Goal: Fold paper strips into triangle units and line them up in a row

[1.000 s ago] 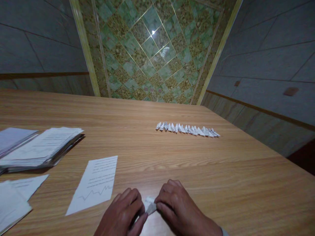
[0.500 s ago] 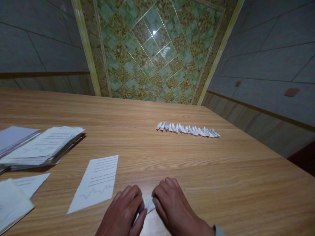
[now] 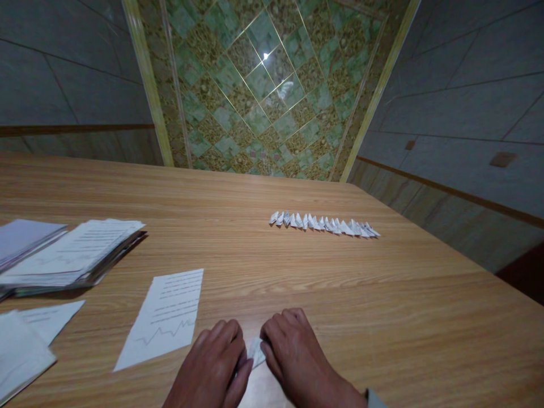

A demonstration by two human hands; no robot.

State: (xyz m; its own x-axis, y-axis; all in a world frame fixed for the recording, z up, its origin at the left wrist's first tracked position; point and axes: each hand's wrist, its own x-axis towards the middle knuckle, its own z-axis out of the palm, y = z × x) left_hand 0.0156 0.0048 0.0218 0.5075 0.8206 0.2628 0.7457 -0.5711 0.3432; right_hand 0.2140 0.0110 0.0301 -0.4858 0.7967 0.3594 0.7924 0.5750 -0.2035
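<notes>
A small folded piece of paper (image 3: 256,352) is pinched between my two hands, low in the middle of the view. My left hand (image 3: 215,362) grips its left end with thumb and curled fingers. Closed on the right end is my right hand (image 3: 293,351), knuckles up. The fingers cover most of the paper, so its full shape is hidden. Just left of my left hand lies a flat printed sheet (image 3: 164,317) with lines of text and a zigzag line.
A row of small folded paper pieces (image 3: 325,223) stands toward the table's far right. At left rests a stack of printed sheets (image 3: 80,249), with loose papers (image 3: 25,357) nearer me. The wooden table (image 3: 382,317) ends at a tiled wall (image 3: 267,113).
Both hands hold the folded paper in nearly the same place. The whole view has shifted very slightly; the other papers have stayed put on the table.
</notes>
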